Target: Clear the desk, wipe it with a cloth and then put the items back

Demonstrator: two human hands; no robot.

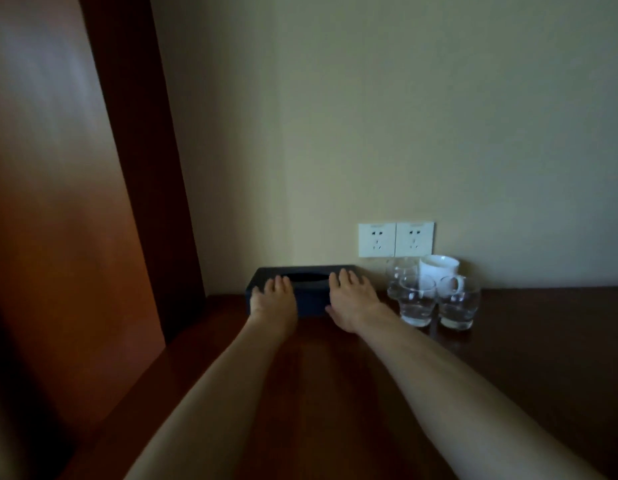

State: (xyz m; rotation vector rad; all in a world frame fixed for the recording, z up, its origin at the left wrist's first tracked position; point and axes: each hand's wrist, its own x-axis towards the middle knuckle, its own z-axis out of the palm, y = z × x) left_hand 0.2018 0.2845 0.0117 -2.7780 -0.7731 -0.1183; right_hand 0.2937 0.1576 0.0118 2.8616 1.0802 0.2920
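Dark reddish wooden counter (335,393) nearest. Left hand (273,299), right hand (352,299): fingers flat, slightly spread atop dark blue rectangular tissue box (309,296). Advice: grip ends, lift level, avoid clear glass tumblers (435,303).

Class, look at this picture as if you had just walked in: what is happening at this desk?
A person reaches both hands to a dark tissue box at the back of the wooden desk, against the wall. The left hand and the right hand lie on its two ends, fingers fairly straight. To its right stand clear glasses and a white mug, below two wall sockets. No cloth is in view.
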